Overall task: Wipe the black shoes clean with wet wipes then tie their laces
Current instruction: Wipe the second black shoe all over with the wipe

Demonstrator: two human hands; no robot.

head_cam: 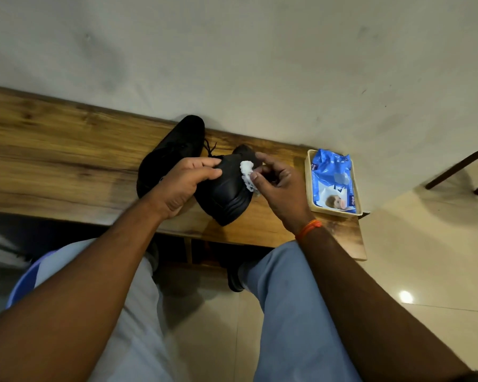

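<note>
Left hand: the left hand (184,179) grips the near shoe (228,188) from its left side, fingers curled over the upper and thumb along the top, holding it with the toe pointing toward the person.
Right hand: the right hand (278,186) pinches a crumpled white wet wipe (247,175) between thumb and fingertips, the other fingers loosely curled; an orange band (308,228) sits on its wrist.
Wet wipe: bunched up and pressed against the right side of the near shoe's upper, between the shoe and the right hand's fingers.
Near shoe: black, smooth, ridged at the toe; it sits over the near part of the desk (53,161), toe close to the near edge. Whether its sole rests on the desk cannot be told.
Far shoe: a second black shoe (174,150) lies on the desk just behind and left of the held one, its far end against the wall (232,51); a loose dark lace (210,148) shows at its right side.
Wipes pack: a blue wipes pack (333,183) lies in a shallow cream tray (309,188) at the right end of the desk, near the right hand but apart from it.
Desk: wood-grained, running left to right along the wall.
Person: seated, pale trousers (287,299) under both forearms, tiled floor (425,271) to the right.
</note>
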